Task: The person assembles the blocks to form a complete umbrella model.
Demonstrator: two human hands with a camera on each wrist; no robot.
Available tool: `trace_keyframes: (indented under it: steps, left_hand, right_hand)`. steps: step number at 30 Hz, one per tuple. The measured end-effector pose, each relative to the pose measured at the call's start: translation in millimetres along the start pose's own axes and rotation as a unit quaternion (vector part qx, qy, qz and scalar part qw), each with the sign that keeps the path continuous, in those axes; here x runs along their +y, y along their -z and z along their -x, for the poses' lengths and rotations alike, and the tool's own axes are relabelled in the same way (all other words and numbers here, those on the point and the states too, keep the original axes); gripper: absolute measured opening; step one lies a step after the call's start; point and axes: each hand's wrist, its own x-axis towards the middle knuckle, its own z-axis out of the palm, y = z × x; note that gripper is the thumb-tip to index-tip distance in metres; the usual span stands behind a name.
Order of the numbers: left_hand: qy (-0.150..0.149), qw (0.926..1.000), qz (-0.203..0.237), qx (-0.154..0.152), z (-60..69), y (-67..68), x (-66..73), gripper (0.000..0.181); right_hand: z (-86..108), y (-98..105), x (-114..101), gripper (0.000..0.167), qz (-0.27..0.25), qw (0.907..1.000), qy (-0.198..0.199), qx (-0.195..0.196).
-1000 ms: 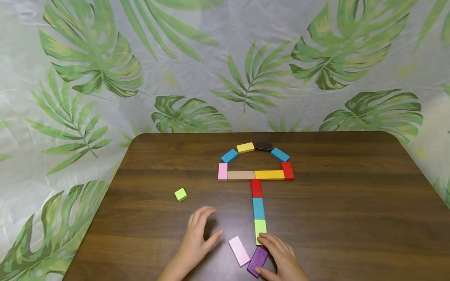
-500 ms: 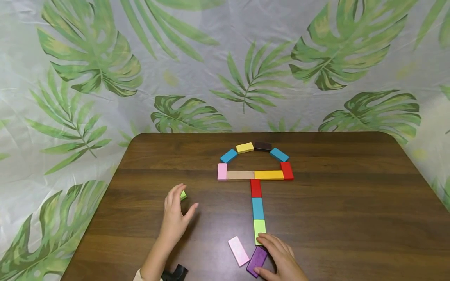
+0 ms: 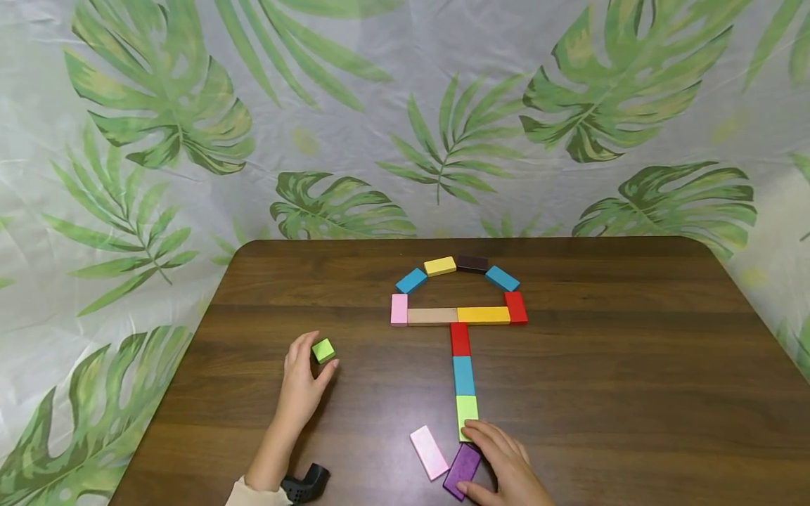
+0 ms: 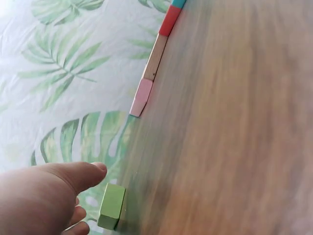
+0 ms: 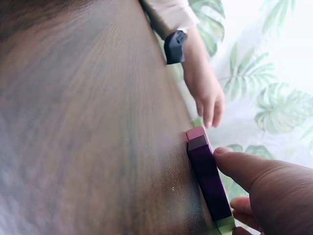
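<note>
On the left of the table, my left hand (image 3: pixel 299 383) reaches around a small lime green block (image 3: pixel 323 350), which sits between the thumb and the fingers. In the left wrist view a gap shows between the thumb and this green block (image 4: pixel 112 203). My right hand (image 3: pixel 503 460) rests low in the middle, fingertips on the lime block (image 3: pixel 467 413) that ends a straight column. Its thumb touches a purple block (image 3: pixel 463 471), lying slanted just below that column. A pale pink block (image 3: pixel 429 452) lies tilted beside the purple one, near its left side.
Above the lime block run a blue block (image 3: pixel 463 376) and a red block (image 3: pixel 460 340). They meet a row with a tan block (image 3: pixel 432 316) and an orange-yellow block (image 3: pixel 484 315). An arch of several blocks curves behind. A patterned cloth (image 3: pixel 354 140) hangs past the wooden table (image 3: pixel 633 393).
My left hand has moved left and away from me, from beside the pink block to around the small green block. The right hand has stayed at the purple and lime blocks.
</note>
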Motion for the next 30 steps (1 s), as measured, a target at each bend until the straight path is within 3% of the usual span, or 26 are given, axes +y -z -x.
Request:
trace_keyframes:
  steps: [8, 13, 23, 30]
  left_hand:
    - [0.060, 0.9967, -0.018, -0.051, -2.5, 0.4, -5.7, 0.052]
    - [0.074, 0.9952, -0.027, -0.059, -2.9, 0.7, -6.9, 0.044]
    - [0.042, 0.9990, -0.005, -0.017, -2.9, 2.0, 2.0, 0.041]
    - [-0.011, 0.9999, 0.013, 0.000, -0.7, 1.9, 19.2, 0.041]
  right_hand:
    - [0.1, 1, 0, 0.064, 0.001, 1.0000, 0.001, 0.000]
    - [-0.3, 1, -1, 0.064, 0.001, 1.0000, -0.001, 0.000]
    - [-0.5, 0, 2, 0.063, 0.005, 0.9997, 0.021, 0.010]
    - [0.0, -1, 4, 0.063, 0.005, 0.9997, 0.024, 0.008]
